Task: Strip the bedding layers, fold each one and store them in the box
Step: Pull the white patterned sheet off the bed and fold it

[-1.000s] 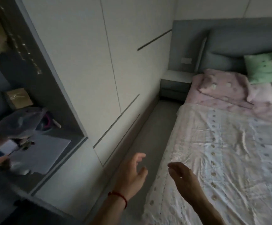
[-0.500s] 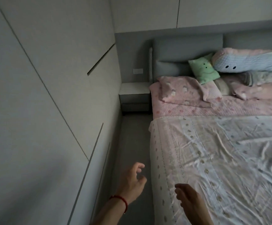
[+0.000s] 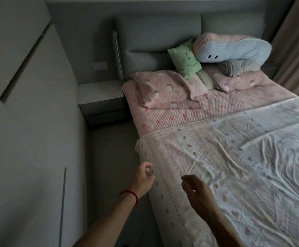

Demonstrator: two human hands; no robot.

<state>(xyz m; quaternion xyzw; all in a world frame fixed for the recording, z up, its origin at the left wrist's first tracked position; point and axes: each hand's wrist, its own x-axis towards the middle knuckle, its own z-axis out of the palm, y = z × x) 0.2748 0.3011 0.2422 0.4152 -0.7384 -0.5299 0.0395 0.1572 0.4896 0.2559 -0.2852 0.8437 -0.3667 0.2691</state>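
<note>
Top sheet (image 3: 234,166), pale and dotted, spread over the bed, edge draping the near side; left hand (image 3: 141,179) at that edge, fingers loosely curled, apparently gripping nothing; right hand (image 3: 196,189) hovering relaxed, empty, poised for stripping.

Grey padded headboard (image 3: 159,40) is set against the back wall. White-topped nightstand (image 3: 100,97) is tucked between bed and pale wardrobe panels (image 3: 29,122). Wall switch plate (image 3: 100,66) is seen above it. Beige curtain (image 3: 295,41) is hung far right.
</note>
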